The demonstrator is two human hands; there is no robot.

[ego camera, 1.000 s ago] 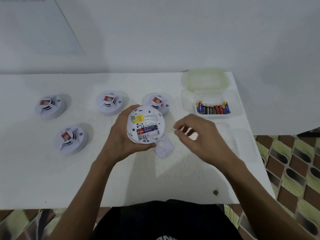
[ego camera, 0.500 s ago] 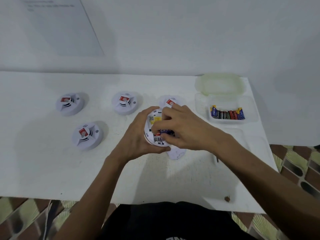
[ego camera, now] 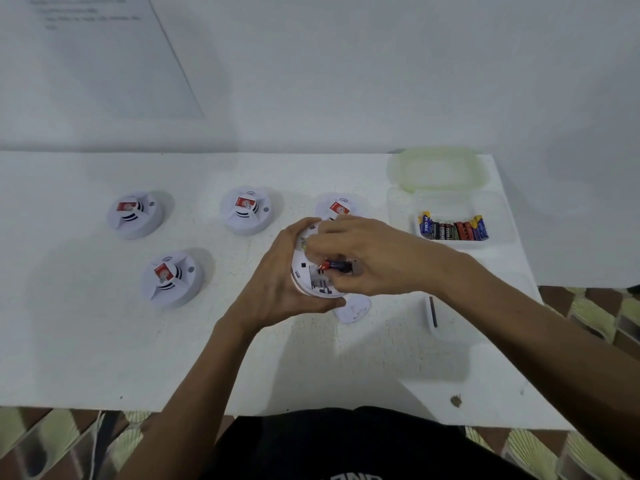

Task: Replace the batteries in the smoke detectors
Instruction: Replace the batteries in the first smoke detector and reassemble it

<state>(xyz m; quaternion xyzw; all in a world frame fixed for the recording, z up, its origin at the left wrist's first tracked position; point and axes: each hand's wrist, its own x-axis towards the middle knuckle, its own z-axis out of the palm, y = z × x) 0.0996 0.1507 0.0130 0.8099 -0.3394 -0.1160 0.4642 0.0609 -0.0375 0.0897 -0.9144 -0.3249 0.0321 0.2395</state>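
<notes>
Smoke detector, turned back-side up, is held just above the middle of the white worktop, with the fingers of the left hand curled around its rim. A second ago the right hand hovered apart from it. Now its fingers pinch a red-and-dark battery at the open compartment, so taking out the old cells looks to be under way.

There are five detectors in all. Besides the held one, four lie face up: three in a back row and one nearer. One loose compartment cover lies just below the hands. One clear tub at the right holds a row of spare batteries, packed too tightly to count. Its one green lid lies behind it.
</notes>
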